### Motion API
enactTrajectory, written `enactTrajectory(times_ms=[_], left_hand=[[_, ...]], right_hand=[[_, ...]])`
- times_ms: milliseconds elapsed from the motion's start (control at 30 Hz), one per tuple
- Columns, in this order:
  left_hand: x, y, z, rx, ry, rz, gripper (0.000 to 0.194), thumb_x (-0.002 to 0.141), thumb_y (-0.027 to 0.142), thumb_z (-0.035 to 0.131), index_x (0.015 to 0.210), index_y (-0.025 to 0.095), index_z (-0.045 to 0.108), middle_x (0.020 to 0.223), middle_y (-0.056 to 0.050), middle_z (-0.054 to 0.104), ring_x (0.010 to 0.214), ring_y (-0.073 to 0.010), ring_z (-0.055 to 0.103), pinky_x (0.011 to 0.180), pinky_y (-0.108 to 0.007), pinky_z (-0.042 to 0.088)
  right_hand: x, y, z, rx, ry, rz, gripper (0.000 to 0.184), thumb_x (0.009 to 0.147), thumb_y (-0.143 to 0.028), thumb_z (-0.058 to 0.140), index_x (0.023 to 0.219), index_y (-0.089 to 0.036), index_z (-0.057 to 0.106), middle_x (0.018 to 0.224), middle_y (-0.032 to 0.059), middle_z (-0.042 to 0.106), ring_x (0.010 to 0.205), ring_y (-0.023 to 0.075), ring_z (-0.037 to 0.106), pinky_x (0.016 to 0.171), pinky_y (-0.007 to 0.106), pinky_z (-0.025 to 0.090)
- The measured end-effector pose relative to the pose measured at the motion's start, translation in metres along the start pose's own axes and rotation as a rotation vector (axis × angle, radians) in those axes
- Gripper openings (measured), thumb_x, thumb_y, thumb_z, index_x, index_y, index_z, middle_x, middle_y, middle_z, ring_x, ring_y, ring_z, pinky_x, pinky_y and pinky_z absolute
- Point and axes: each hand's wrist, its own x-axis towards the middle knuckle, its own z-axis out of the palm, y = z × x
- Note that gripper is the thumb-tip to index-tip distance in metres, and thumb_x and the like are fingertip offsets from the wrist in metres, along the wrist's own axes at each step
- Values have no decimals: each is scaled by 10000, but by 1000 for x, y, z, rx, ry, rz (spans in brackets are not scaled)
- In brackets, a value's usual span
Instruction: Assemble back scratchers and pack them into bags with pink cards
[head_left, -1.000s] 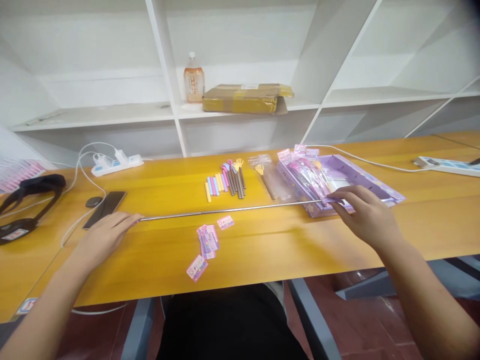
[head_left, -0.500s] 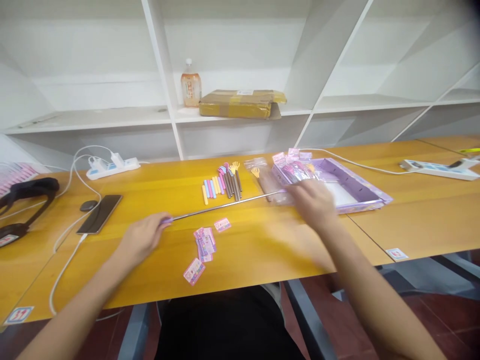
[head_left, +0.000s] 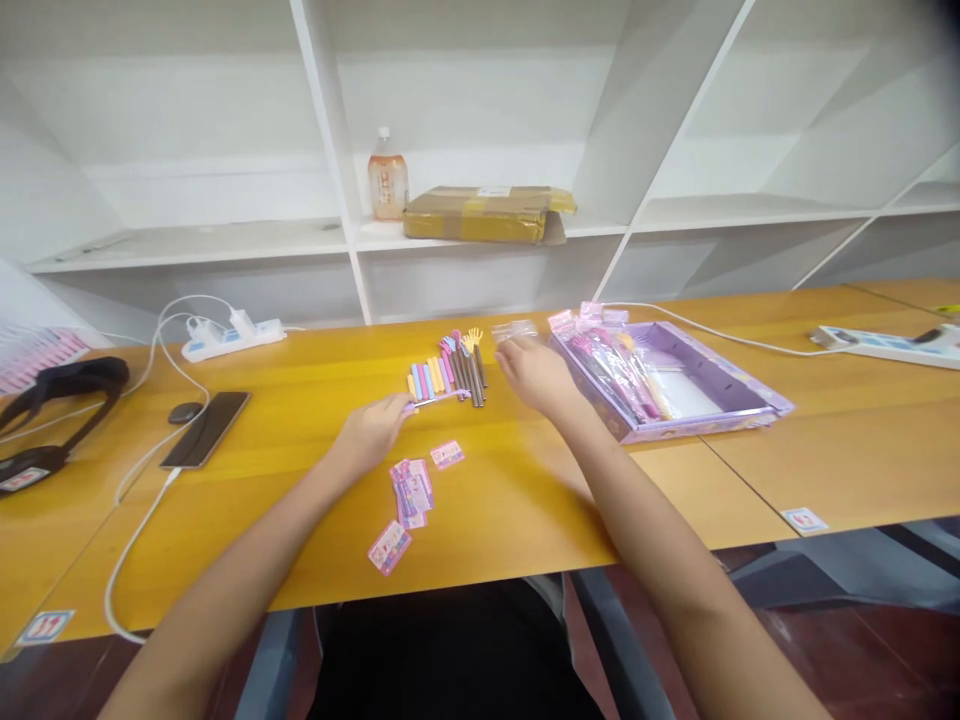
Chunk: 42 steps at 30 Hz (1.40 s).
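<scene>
My left hand (head_left: 373,432) is closed around one end of a telescopic back scratcher (head_left: 444,398), now short, its purple tip pointing right. My right hand (head_left: 538,375) has its fingers curled down at the clear plastic bags (head_left: 516,328); what they grip is hidden beneath them. Between the hands lie back scratchers (head_left: 469,368) with pink, blue and yellow hand-shaped heads and dark shafts. Left of these is a row of pastel handles (head_left: 429,376). Small printed cards (head_left: 412,490) lie nearer me, several overlapping and two set apart.
A purple tray (head_left: 712,425) holds bagged back scratchers (head_left: 622,370). On the left are a phone (head_left: 205,430), cables, a power strip (head_left: 232,340) and a black headset (head_left: 64,410). Another power strip (head_left: 892,345) sits right. The shelf bears a bottle (head_left: 388,180) and a cardboard box (head_left: 487,214).
The long back scratcher stretched between both hands has been pushed short. My right hand has let go of it and moved left to the plastic bags; my left hand has moved right.
</scene>
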Motion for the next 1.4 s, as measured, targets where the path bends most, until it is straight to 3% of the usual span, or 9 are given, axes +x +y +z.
enactTrajectory(times_ms=[100, 333, 467, 667, 867, 967, 1100, 1233, 1400], left_hand=[[-4, -6, 11, -48, -28, -59, 311, 1129, 375, 370, 1269, 222, 601, 1203, -95, 758, 993, -244, 740, 801, -332, 521], [-14, -1, 24, -325, -89, -257, 230, 1080, 367, 442, 1186, 234, 598, 1105, -83, 768, 1006, -267, 740, 843, -377, 536], [-12, 1, 24, -391, -91, -291, 235, 1074, 373, 443, 1183, 230, 594, 1057, -71, 759, 987, -259, 727, 855, -382, 521], [-13, -6, 25, -428, -65, -297, 237, 1071, 385, 439, 1176, 229, 583, 950, -48, 739, 901, -241, 716, 833, -368, 514], [-12, -6, 25, -457, 0, -321, 328, 1079, 362, 425, 1358, 210, 505, 981, -50, 743, 917, -235, 711, 891, -389, 526], [-11, -3, 21, -475, 47, -237, 303, 1088, 333, 391, 1262, 225, 614, 1022, -52, 737, 957, -218, 697, 934, -377, 525], [-13, 9, 22, -573, 31, -171, 287, 1061, 311, 446, 1150, 217, 702, 1089, -62, 738, 1000, -211, 688, 949, -371, 539], [-16, 26, 28, -779, -58, -143, 382, 978, 387, 642, 1319, 219, 673, 1200, -80, 734, 987, -220, 696, 905, -385, 579], [-20, 37, 34, -1001, -49, -32, 421, 978, 409, 638, 1319, 163, 665, 1377, -134, 693, 1270, -297, 663, 1109, -440, 522]], right_hand=[[-2, 33, 17, -179, -146, 312, 376, 1099, -294, 402, 1194, -46, 668, 1178, 254, 669, 1043, 294, 694, 804, 342, 479], [-15, 60, 39, -210, -338, 468, 409, 1083, -294, 425, 1316, -18, 617, 1167, 293, 702, 1102, 356, 742, 921, 422, 547], [-15, 60, 43, -212, -307, 515, 356, 1042, -159, 416, 1250, 6, 654, 1128, 316, 714, 1104, 368, 747, 910, 424, 556], [-16, 67, 39, -138, -308, 524, 327, 1015, -274, 588, 1173, -23, 726, 1141, 298, 723, 1087, 334, 734, 919, 365, 528], [-12, 62, 28, -136, -134, 525, 357, 1040, -159, 410, 1165, -55, 728, 1151, 247, 712, 1002, 297, 719, 831, 345, 494], [-10, 44, 24, -62, 55, 410, 371, 1075, -266, 404, 1172, -106, 724, 1155, 190, 709, 987, 275, 684, 786, 330, 466], [-19, -5, 29, 19, 267, 45, 388, 1078, -253, 439, 1382, -187, 670, 1027, 102, 708, 843, 211, 635, 695, 300, 409], [-39, -65, 34, 55, 274, -412, 381, 1078, -186, 473, 1412, -185, 657, 856, 58, 684, 715, 178, 580, 665, 312, 395], [-55, -106, 32, 329, 153, -830, 443, 1083, -292, 532, 1503, -151, 545, 1195, 128, 737, 1029, 229, 677, 844, 363, 513]])
